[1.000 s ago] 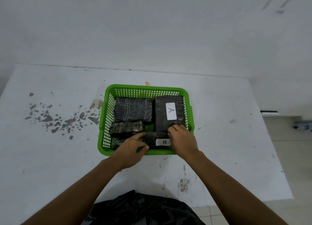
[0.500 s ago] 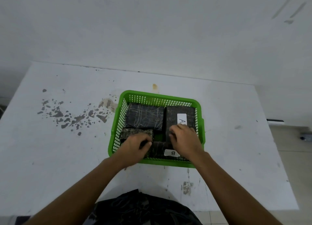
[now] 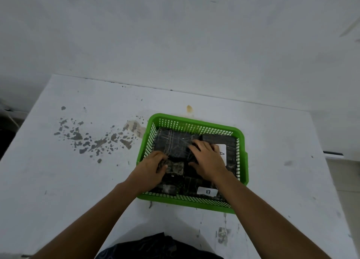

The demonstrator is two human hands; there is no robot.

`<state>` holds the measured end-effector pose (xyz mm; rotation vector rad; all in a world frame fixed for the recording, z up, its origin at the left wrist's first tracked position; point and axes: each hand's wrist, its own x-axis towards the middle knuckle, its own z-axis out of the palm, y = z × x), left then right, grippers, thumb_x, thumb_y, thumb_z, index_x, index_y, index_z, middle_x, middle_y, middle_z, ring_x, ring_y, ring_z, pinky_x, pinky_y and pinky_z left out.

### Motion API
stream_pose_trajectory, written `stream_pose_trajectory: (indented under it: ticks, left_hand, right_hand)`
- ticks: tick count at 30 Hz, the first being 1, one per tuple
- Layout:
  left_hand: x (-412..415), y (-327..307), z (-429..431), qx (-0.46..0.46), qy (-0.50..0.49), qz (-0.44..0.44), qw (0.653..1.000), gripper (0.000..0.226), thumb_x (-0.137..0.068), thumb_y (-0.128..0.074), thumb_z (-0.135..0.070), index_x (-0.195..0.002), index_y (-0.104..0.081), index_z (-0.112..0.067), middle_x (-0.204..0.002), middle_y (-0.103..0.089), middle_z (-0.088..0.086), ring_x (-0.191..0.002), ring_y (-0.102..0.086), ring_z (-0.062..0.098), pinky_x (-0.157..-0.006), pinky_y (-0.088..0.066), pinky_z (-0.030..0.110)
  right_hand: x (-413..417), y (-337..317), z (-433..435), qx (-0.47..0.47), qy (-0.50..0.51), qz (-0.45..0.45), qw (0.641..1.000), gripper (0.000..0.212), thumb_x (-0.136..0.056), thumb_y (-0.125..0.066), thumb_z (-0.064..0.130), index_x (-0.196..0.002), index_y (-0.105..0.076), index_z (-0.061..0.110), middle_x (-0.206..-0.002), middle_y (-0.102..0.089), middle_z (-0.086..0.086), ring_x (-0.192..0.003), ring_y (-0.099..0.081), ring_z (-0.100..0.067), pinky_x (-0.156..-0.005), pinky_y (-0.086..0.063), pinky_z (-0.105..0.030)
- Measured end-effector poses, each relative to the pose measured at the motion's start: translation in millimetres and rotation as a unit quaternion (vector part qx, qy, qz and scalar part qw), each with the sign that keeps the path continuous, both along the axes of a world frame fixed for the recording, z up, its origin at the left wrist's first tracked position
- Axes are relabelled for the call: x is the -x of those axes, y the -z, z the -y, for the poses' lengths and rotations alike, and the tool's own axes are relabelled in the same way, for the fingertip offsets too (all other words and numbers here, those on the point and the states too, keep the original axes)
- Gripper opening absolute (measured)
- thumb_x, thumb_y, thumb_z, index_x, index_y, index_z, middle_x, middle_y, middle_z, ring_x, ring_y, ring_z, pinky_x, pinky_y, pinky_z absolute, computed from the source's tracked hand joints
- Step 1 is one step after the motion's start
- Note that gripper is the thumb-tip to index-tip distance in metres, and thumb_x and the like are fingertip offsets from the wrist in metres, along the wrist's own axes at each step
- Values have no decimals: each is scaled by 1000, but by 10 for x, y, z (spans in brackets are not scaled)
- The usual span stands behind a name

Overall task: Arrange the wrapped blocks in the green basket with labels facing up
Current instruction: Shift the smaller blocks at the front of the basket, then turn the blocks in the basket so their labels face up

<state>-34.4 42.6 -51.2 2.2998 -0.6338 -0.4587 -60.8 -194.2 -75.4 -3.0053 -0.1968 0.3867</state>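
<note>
A green basket [image 3: 241, 140] on the white table holds several dark wrapped blocks. The far right block [image 3: 231, 151] shows a white label marked A, partly under my right hand. The near right block [image 3: 206, 191] shows a label marked B. An unlabelled block [image 3: 173, 144] lies at the far left. A small mottled block [image 3: 175, 167] sits in front of it. My left hand [image 3: 152, 169] grips the left end of the small mottled block. My right hand [image 3: 208, 161] lies spread, fingers on the far left block's right edge.
The white table [image 3: 78, 181] has grey paint flakes [image 3: 87, 140] left of the basket and a brown stain [image 3: 189, 109] behind it. A white wall rises beyond the far edge. Dark clothing [image 3: 155, 247] shows at the near edge.
Both hands moved deeper into the basket. My right hand went from the near edge of block A over onto it and the far left block. My left hand closed on the small mottled block.
</note>
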Motion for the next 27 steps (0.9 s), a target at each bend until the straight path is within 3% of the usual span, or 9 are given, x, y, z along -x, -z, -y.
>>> stream_pose_trajectory:
  ticks: [6,10,13,15,16,18,20,24,27]
  left_hand:
    - [39,-89,39,46,-61,11,997,31,-88,-60,-17,-115,-45,-10,-130,-36,5,-99,-56,20,-83,-54,36]
    - [4,-165,85,69,-68,62,993,41,-88,-59,-14,-125,-41,-9,-139,-32,9,-125,-40,23,-101,-43,35]
    - [-48,-207,110,45,-71,97,992,44,-88,-59,-14,-128,-42,-7,-142,-35,11,-134,-31,26,-109,-34,40]
    - [-85,-232,116,23,-64,120,990,45,-88,-59,-16,-129,-43,-8,-144,-34,11,-133,-30,29,-108,-33,43]
    - [-104,-241,116,14,-56,133,989,46,-87,-59,-16,-129,-43,-8,-145,-34,12,-132,-31,31,-107,-34,44]
    - [-144,-263,118,6,-42,149,988,46,-87,-59,-14,-130,-43,-9,-147,-32,15,-132,-30,34,-106,-33,46]
    - [-181,-273,133,9,-33,156,987,48,-87,-58,-11,-132,-41,-8,-148,-29,18,-134,-28,36,-107,-31,47]
    - [-230,-270,177,15,-38,138,990,48,-89,-54,-11,-133,-36,-8,-145,-29,18,-135,-25,34,-108,-34,52]
    - [-244,-225,193,-34,-12,129,991,54,-90,-52,-15,-138,-29,-6,-148,-24,20,-138,-17,37,-110,-29,56]
  right_hand:
    - [-4,-72,58,-103,40,3,994,47,-101,-37,38,-146,-33,26,-157,-29,2,-137,-26,-23,-106,-21,-46]
    - [-131,-240,118,-218,90,-23,972,40,-103,-33,37,-140,-42,28,-152,-39,4,-130,-32,-24,-100,-23,-47]
    - [-203,-320,129,-295,132,-15,946,34,-103,-34,34,-132,-51,26,-122,-61,3,-117,-41,-30,-98,-32,-52]
    - [-257,-344,118,-332,159,-9,930,31,-103,-35,32,-126,-55,25,-91,-60,12,-105,-50,-31,-92,-39,-50]
    - [-289,-345,112,-346,173,-5,922,30,-103,-35,32,-122,-57,24,-87,-60,10,-100,-55,-32,-87,-43,-45]
    - [-355,-336,102,-369,204,2,907,27,-103,-35,31,-113,-58,22,-95,-64,-1,-94,-59,-27,-74,-45,-31]
    - [-406,-319,105,-377,224,-3,899,26,-103,-34,32,-110,-56,21,-100,-61,0,-92,-57,-20,-68,-40,-22]
    - [-471,-268,121,-378,258,-37,888,37,-103,-30,38,-114,-56,14,-103,-57,-1,-96,-53,-19,-76,-36,-29]
    - [-483,-233,74,-366,313,-16,876,47,-101,-30,46,-107,-58,9,-88,-57,0,-81,-51,-16,-69,-37,-28]
